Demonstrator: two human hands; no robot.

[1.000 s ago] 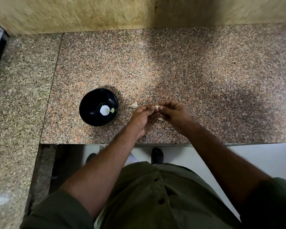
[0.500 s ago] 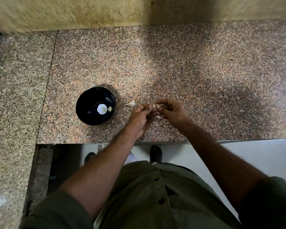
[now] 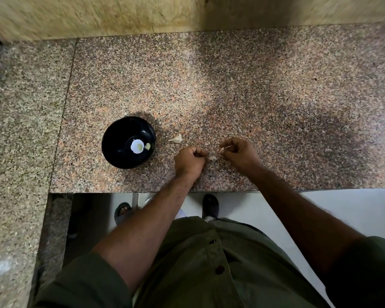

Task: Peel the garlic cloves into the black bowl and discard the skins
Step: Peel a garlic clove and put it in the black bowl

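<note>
— What are our hands doing?

— Both are curled, low over the granite counter [image 3: 231, 85], just right of the black bowl [image 3: 113, 138]. Our left hand [image 3: 190, 161] is the nearer one to the bowl, and its fingertips pinch a small pale garlic clove [image 3: 212, 158] that pokes out on the side away from the bowl. Our right hand [image 3: 240, 153] sits a little farther from the bowl, a small gap apart from the left, its thumb and forefinger pinched on a thin whitish scrap of skin [image 3: 221, 150].

— How does the clove look?

— Whitish and tiny; whether skin is left on it we cannot tell.

— Any other garlic?

— One unpeeled clove [image 3: 176, 138] lies on the counter just right of the bowl's rim, white, with a pointed tail turned toward the bowl.

— And inside the bowl?

— Two small yellowish peeled cloves [image 3: 148, 146] near the bottom, one lying on a round white glare spot, the other beside it.
</note>
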